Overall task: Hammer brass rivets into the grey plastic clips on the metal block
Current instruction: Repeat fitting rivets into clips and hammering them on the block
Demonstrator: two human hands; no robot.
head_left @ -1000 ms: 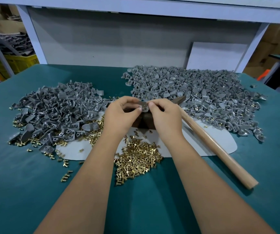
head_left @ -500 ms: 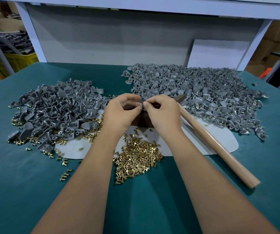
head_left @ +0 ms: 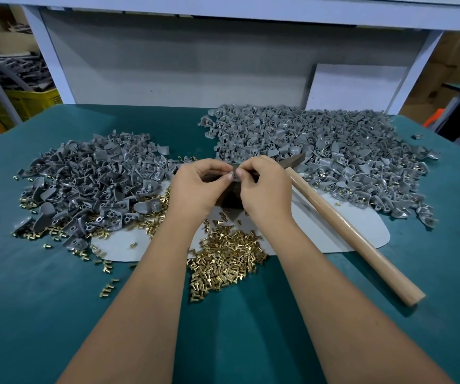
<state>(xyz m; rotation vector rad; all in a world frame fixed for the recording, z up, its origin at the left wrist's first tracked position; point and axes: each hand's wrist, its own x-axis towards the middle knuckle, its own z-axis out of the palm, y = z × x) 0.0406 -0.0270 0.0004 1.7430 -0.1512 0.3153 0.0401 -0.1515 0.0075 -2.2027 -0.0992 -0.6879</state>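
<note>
Seating the rivet squarely in the clip's hole before reaching for the hammer (head_left: 353, 234) looks like the thing to get right. The left hand (head_left: 195, 187) and right hand (head_left: 263, 187) meet fingertip to fingertip, pinching a grey plastic clip (head_left: 234, 174) over the dark metal block (head_left: 230, 202) just beneath them. Loose brass rivets (head_left: 226, 261) lie between the wrists; the hammer lies on the desk (head_left: 43, 300), just right of the right hand.

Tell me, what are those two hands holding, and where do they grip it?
Both the left hand and the right hand pinch one small grey clip by its edges with their fingertips, above the metal block. The hammer lies unheld.
</note>
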